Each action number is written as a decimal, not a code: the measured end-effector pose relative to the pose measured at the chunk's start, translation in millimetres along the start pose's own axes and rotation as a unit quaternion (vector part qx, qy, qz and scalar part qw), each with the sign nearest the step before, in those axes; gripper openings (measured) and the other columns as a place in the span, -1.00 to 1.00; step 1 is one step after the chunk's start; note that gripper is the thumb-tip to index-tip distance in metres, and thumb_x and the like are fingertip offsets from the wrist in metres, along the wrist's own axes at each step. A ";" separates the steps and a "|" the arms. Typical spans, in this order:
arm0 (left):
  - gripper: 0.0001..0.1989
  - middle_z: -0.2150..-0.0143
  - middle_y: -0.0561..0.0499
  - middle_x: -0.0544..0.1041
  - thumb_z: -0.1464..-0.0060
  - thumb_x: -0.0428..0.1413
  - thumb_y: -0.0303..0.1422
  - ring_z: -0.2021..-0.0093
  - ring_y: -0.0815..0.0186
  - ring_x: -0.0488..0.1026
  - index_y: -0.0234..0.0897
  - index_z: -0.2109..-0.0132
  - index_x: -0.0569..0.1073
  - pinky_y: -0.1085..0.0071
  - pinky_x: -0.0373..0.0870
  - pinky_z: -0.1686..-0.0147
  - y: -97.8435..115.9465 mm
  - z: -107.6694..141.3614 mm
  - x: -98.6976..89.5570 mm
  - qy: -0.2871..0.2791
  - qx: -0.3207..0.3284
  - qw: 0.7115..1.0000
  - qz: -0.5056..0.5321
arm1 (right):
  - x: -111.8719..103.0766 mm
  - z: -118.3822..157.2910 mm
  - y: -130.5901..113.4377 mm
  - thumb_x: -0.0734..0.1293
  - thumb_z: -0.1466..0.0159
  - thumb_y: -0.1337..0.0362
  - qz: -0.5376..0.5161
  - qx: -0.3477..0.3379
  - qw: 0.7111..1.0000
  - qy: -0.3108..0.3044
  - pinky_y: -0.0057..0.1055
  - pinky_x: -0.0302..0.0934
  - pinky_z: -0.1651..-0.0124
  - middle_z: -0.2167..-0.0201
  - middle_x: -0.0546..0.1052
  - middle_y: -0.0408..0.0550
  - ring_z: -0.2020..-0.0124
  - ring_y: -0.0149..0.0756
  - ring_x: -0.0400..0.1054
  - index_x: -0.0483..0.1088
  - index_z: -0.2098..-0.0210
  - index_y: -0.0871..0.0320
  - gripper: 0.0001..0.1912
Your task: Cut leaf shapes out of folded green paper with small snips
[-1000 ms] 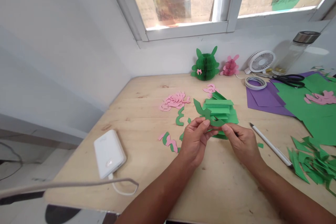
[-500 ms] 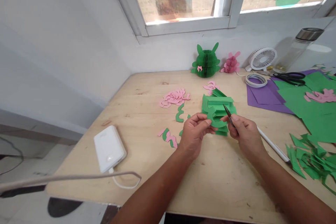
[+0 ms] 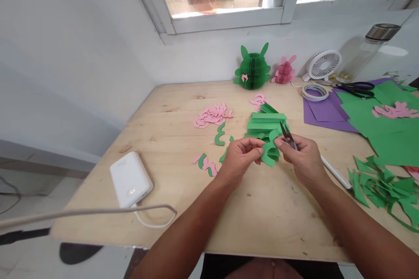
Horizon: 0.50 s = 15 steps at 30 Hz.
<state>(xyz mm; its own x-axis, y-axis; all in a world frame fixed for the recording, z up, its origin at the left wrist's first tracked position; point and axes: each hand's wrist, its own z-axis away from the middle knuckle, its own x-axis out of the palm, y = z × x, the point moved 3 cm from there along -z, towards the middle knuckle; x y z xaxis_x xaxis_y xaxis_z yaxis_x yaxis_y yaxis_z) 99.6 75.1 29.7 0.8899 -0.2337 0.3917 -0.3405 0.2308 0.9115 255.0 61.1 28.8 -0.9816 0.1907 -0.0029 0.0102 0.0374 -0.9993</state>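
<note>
A curved green paper cutout (image 3: 269, 155) is pinched by its left side between the thumb and fingers of my left hand (image 3: 242, 153). My right hand (image 3: 303, 155) is closed round small scissors (image 3: 286, 132), their dark blades pointing up and away. The thumb and forefinger of that hand also touch the cutout's upper right edge. Just behind lie folded green paper pieces (image 3: 266, 123) on the table. Green wavy cutouts (image 3: 220, 134) and a pile of pink cutouts (image 3: 213, 115) are to the left of my hands.
A white power bank (image 3: 131, 179) with a cable sits at the left. Green and pink paper figures (image 3: 252, 71) stand by the wall, near a white fan (image 3: 324, 65) and a bottle (image 3: 369, 54). Purple sheets (image 3: 327, 111), tape (image 3: 314, 93), black scissors (image 3: 356, 89), green scraps (image 3: 382, 192) and a pen (image 3: 337, 173) are rightward.
The cutout has turned and come away from the folded paper, toward me. The scissors have tilted upright, and my right fingers have moved onto the cutout's edge. The view has shifted slightly.
</note>
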 end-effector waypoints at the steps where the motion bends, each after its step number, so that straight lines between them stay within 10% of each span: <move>1: -0.87 0.57 0.09 0.45 0.17 0.26 -0.39 0.58 0.47 0.35 -0.34 0.39 0.54 0.48 0.29 0.49 -0.6 0.0 -0.3 -0.001 -0.005 1.000 0.006 | 0.3 0.4 -0.6 0.46 -0.06 0.09 0.003 0.000 1.000 0.009 -0.48 -0.29 0.61 0.68 0.07 -0.28 0.64 -0.54 -0.14 0.44 0.53 0.22 -0.70; 15: -0.74 0.42 -0.02 0.55 0.15 0.32 -0.35 0.47 0.39 0.47 -0.33 0.25 0.55 0.49 0.37 0.48 -4.4 5.0 8.7 -0.109 -0.137 0.982 0.065 | 5.4 4.3 3.8 0.50 -0.03 0.14 -0.102 0.017 0.994 0.039 -0.51 -0.21 0.63 0.69 0.11 -0.30 0.66 -0.56 -0.10 0.46 0.54 0.21 -0.73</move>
<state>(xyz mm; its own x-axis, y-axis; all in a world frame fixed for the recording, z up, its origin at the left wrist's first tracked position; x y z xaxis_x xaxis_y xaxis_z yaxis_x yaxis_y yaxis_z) 107.3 67.3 29.7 0.7484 -0.3751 0.5470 -0.3254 0.5110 0.7956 248.9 58.0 24.9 -0.9450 0.2574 0.2020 -0.1954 0.0509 -0.9794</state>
